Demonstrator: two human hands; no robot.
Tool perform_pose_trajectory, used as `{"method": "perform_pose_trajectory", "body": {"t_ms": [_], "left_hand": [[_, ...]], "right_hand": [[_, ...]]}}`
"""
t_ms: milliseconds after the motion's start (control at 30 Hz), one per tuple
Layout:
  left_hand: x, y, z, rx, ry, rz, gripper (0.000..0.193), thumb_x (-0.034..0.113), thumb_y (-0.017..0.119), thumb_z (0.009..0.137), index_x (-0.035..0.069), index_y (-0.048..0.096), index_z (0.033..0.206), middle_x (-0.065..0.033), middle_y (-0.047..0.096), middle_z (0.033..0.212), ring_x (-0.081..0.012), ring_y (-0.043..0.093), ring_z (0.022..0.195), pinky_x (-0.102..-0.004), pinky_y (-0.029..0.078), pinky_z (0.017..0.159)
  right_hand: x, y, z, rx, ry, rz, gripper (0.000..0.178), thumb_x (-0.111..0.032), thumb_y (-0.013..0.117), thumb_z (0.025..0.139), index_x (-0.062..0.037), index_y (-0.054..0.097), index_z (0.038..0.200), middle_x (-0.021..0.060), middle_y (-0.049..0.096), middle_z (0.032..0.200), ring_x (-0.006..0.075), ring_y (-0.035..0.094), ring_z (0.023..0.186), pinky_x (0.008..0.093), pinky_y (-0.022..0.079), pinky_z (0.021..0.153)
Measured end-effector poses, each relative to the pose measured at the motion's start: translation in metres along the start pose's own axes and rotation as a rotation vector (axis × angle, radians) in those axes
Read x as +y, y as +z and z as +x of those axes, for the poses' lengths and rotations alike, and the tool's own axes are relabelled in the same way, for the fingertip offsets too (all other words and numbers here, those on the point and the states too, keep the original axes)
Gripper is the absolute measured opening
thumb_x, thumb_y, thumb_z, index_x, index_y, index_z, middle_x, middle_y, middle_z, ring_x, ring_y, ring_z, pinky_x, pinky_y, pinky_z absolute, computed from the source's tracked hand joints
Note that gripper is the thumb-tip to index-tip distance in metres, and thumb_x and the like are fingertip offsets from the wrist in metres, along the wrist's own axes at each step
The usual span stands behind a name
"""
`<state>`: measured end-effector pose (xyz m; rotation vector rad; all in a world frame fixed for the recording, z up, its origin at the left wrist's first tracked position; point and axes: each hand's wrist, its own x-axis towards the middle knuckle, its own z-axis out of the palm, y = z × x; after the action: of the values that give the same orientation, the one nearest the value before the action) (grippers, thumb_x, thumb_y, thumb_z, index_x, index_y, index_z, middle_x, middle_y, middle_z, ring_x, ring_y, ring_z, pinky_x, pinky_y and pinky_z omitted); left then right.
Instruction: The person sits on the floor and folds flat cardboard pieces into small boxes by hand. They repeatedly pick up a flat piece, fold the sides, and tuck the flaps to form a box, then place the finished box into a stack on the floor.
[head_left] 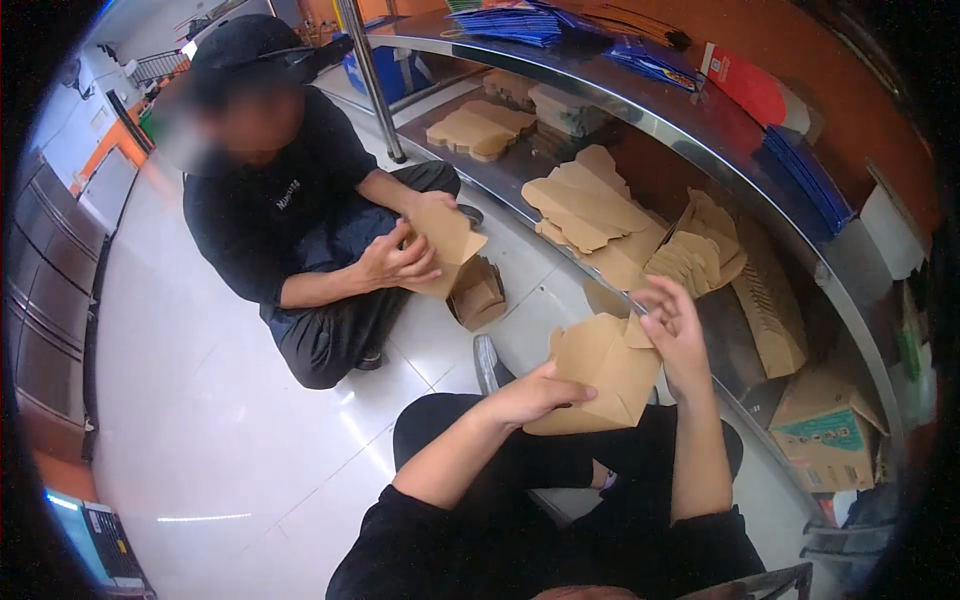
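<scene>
Brown paper box (608, 370) sits a bit below and right of the middle of the frame in the head view, held up above the person's lap. It leans a little, and its loose flaps are at the upper end. It looks about as wide as it is tall, so no long way is easy to pick out. The left hand (530, 395) comes from the lower left and is closed on the box, with its thumb flat on the front. The other left fingers are mostly hidden. The right hand (680, 340) is at the box's upper right corner. It is half open, with bent fingers spread apart, and nothing shows inside its grip. Its thumb is right by a small flap (638, 332); I cannot tell if it presses there. So the box is to the left of the right hand, and that hand is nearer the flap than the left one.

Toward the upper left, another person (290, 190) has both hands on a tan paper box (440, 240). Just below that one is a darker brown box (477, 297). Flat paper pieces (590, 200) lie on the low shelf, up and right of the middle. Blue packs (510, 25) lie on the shiny surface (590, 75) near the top.
</scene>
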<state>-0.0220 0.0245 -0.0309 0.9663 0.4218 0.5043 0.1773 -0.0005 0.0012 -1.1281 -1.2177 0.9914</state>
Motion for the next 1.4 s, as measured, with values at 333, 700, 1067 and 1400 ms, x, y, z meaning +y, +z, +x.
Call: {"method": "perform_pose_trajectory", "body": {"t_ms": [333, 700, 1067, 1400], "left_hand": [[-0.011, -0.011, -0.003, -0.010, -0.158, 0.029, 0.032, 0.007, 0.061, 0.080, 0.001, 0.054, 0.111, -0.0035, 0.059, 0.100, -0.0127, 0.055, 0.091, -0.0259, 0.044, 0.078], [0.002, -0.005, -0.001, 0.123, -0.113, -0.010, 0.034, 0.001, 0.059, 0.075, -0.002, 0.052, 0.108, -0.0069, 0.059, 0.097, -0.0158, 0.057, 0.086, -0.0281, 0.045, 0.073], [0.000, -0.016, -0.004, 0.150, -0.173, 0.141, 0.035, 0.000, 0.062, 0.070, -0.002, 0.054, 0.105, -0.0082, 0.060, 0.094, -0.0169, 0.057, 0.085, -0.0282, 0.045, 0.072], [0.007, -0.007, 0.000, 0.111, -0.074, -0.099, 0.032, -0.002, 0.055, 0.073, -0.004, 0.052, 0.105, -0.0091, 0.058, 0.100, -0.0175, 0.056, 0.089, -0.0283, 0.044, 0.076]], "right_hand": [[0.013, -0.001, -0.014, -0.303, 0.207, 0.058, 0.047, -0.034, 0.035, 0.095, 0.0005, 0.042, 0.126, 0.0098, 0.045, 0.128, 0.0183, 0.040, 0.118, 0.0299, 0.028, 0.100], [0.018, 0.009, -0.013, -0.180, 0.115, -0.062, 0.042, -0.030, 0.034, 0.096, 0.0022, 0.047, 0.120, 0.0096, 0.052, 0.119, 0.0156, 0.047, 0.109, 0.0273, 0.034, 0.095], [0.041, 0.019, -0.016, -0.111, 0.016, -0.230, 0.038, -0.029, 0.036, 0.095, 0.0011, 0.051, 0.114, 0.0140, 0.059, 0.104, 0.0187, 0.055, 0.096, 0.0299, 0.041, 0.086], [0.026, 0.004, -0.014, -0.091, -0.349, -0.346, 0.029, -0.005, 0.053, 0.081, -0.0036, 0.053, 0.110, 0.0114, 0.055, 0.114, 0.0221, 0.053, 0.106, 0.0317, 0.042, 0.089]]}}
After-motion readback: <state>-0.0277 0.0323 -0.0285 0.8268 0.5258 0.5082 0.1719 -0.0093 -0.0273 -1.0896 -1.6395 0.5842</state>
